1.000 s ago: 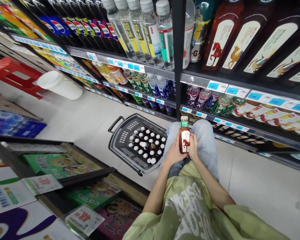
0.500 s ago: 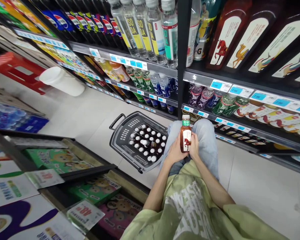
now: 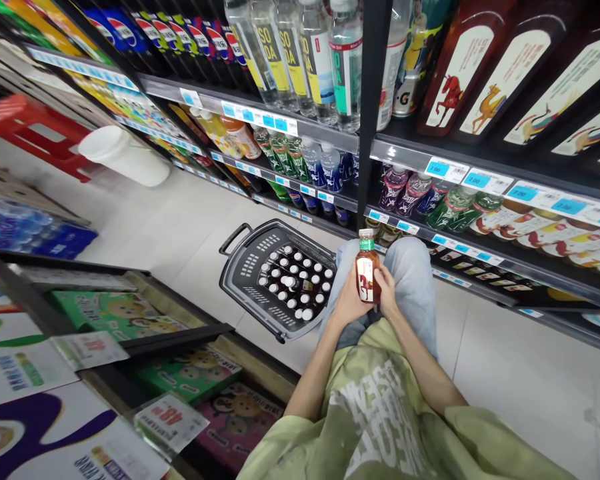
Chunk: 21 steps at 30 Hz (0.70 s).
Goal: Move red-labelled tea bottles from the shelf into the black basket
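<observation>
I hold a small brown drink bottle (image 3: 367, 270) with a green-banded cap and a white label upright over my knee. My left hand (image 3: 349, 299) wraps its left side and my right hand (image 3: 386, 292) grips its right side. Just left of my hands, a dark grey shopping basket (image 3: 245, 267) sits on the floor, packed with several white-capped bottles of the same kind.
Black store shelves (image 3: 360, 143) of bottled drinks with blue price tags rise ahead and to the right. A chest with boxed goods (image 3: 115, 320) lies at the left. Farther back stand a white bucket (image 3: 125, 157), a red stool (image 3: 30, 127) and shrink-wrapped water packs (image 3: 25, 233).
The bottle has turned slightly in my hands, showing less of its label front. The view has shifted a little; both hands stay on the bottle.
</observation>
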{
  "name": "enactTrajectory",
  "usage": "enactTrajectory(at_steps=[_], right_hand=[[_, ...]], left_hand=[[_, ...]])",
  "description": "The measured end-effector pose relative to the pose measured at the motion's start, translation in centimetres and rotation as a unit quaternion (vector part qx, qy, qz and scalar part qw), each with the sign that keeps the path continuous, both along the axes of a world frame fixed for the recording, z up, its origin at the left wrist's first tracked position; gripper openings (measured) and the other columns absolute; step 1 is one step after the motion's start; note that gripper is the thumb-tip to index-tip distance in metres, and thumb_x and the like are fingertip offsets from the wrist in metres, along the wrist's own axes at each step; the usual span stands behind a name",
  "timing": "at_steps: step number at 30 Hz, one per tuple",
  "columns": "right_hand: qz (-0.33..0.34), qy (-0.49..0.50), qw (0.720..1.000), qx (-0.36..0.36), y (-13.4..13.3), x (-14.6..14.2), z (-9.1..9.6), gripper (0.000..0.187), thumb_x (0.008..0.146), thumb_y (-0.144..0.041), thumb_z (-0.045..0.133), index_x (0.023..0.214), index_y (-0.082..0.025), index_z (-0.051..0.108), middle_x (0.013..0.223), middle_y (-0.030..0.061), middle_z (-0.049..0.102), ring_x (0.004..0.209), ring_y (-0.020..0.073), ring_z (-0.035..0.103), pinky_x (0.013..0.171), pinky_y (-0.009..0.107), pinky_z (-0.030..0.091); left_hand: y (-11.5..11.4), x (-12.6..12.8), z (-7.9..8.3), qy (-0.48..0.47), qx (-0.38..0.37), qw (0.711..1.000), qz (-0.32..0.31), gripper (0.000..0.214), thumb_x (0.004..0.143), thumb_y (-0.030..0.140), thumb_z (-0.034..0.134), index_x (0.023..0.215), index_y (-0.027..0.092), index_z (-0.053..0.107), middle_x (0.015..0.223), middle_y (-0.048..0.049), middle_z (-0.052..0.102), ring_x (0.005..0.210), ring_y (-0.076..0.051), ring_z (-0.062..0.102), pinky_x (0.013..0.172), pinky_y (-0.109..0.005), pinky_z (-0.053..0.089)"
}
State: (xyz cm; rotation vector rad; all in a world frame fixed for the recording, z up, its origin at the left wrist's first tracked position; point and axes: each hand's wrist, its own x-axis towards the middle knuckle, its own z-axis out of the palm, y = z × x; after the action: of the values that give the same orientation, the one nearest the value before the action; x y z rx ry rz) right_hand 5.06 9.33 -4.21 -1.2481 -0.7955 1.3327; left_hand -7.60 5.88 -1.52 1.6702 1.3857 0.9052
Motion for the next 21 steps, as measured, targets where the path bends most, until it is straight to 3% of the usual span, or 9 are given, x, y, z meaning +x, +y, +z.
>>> enactTrajectory(at_steps=[9,15,21], right_hand=[[0.029,0.075,0.997,-0.006,0.6,-0.2,-0.7,0.05,0.084,-0.057,0.064,0.121,-0.023,0.069,0.127,0.0064,0.073,0.116,0.0268,0.07,0.103,0.044,0.056],[0.017,0.047,0.999,-0.005,0.0,0.0,0.0,0.053,0.085,-0.058,0.068,0.125,-0.023,0.064,0.131,0.0077,0.071,0.118,0.0269,0.069,0.101,0.043,0.056],[0.028,0.06,0.998,-0.021,-0.3,-0.2,0.8,0.065,0.08,-0.062,0.072,0.13,-0.025,0.054,0.129,0.0094,0.072,0.111,0.0294,0.072,0.087,0.043,0.062]], left_hand=[[-0.1,-0.5,-0.6,-0.003,0.006,1.0,-0.007,0.125,0.072,0.034,0.085,0.168,0.023,0.006,0.17,-0.0185,0.03,0.156,-0.038,0.034,0.129,-0.057,0.032],[-0.2,-0.4,-0.9,-0.005,0.005,1.0,-0.011,0.128,0.074,0.033,0.085,0.17,0.021,0.001,0.173,-0.0196,0.026,0.158,-0.037,0.032,0.129,-0.056,0.033],[-0.2,-0.4,-0.6,-0.007,-0.014,1.0,-0.016,0.131,0.075,0.033,0.085,0.17,0.026,-0.005,0.175,-0.0174,0.024,0.156,-0.036,0.037,0.126,-0.055,0.038]])
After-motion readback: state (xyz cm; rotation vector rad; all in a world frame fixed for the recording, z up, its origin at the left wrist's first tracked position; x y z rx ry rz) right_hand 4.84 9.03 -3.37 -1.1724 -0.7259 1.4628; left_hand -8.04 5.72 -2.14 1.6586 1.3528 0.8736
